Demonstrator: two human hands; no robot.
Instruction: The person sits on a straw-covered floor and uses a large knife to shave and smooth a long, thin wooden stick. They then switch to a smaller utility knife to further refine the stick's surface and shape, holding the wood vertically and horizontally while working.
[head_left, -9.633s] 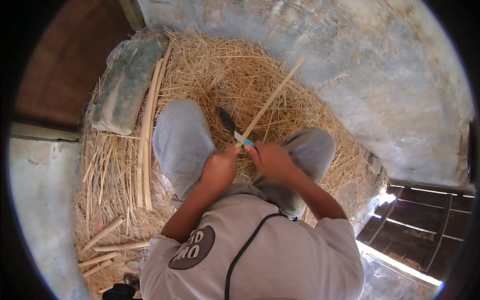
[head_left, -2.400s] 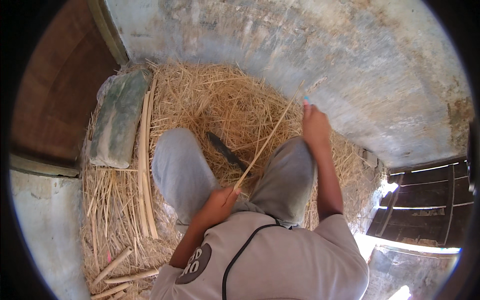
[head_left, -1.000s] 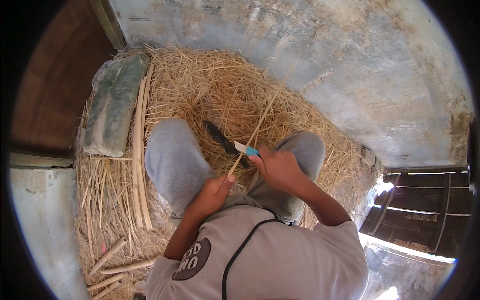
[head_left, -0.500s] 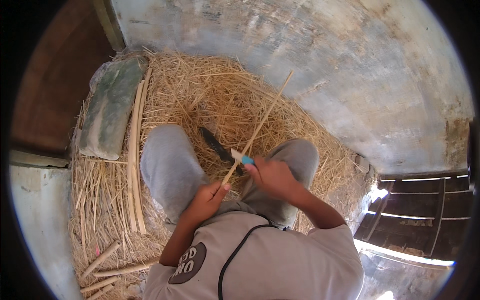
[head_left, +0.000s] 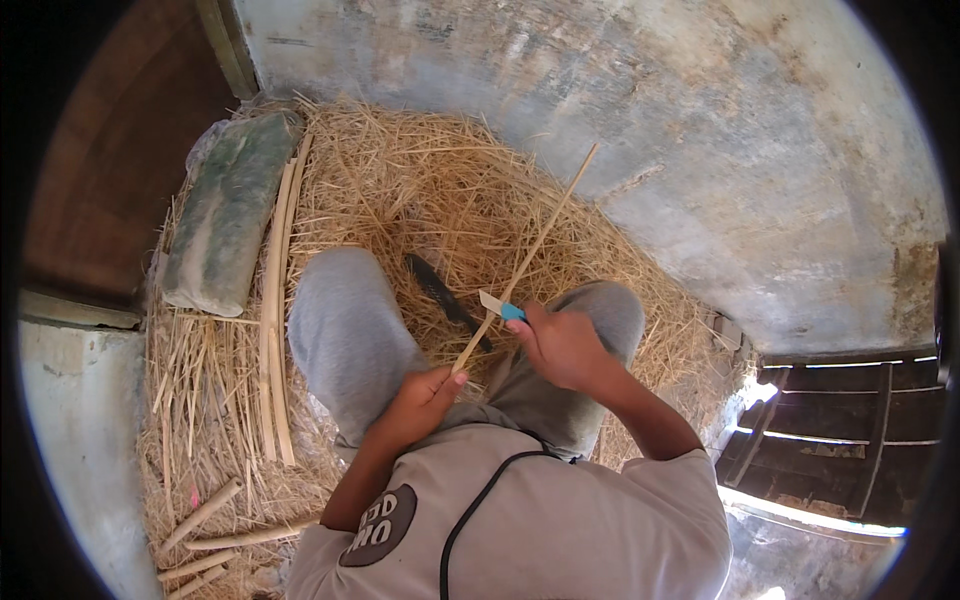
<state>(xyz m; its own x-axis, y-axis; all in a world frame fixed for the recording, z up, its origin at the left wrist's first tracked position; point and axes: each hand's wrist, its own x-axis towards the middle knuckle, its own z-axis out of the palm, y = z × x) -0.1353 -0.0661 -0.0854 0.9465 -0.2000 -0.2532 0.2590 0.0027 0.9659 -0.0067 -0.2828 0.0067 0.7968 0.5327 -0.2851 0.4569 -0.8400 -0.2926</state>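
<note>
Bamboo strip [head_left: 530,255] slants over the person's lap, its lower end clenched in the left hand [head_left: 420,400]. Right hand [head_left: 565,345] grasps a blue-handled knife [head_left: 497,305] against the strip, above straw [head_left: 400,190].

Both forearms come up from the lower middle of the frame, bent at the elbows, above the raised knees. The left hand [head_left: 418,400] is closed in a pinch, thumb uppermost. The right hand [head_left: 565,345], just right of centre, is clenched in a fist, its knuckles turned to the upper left.
</note>
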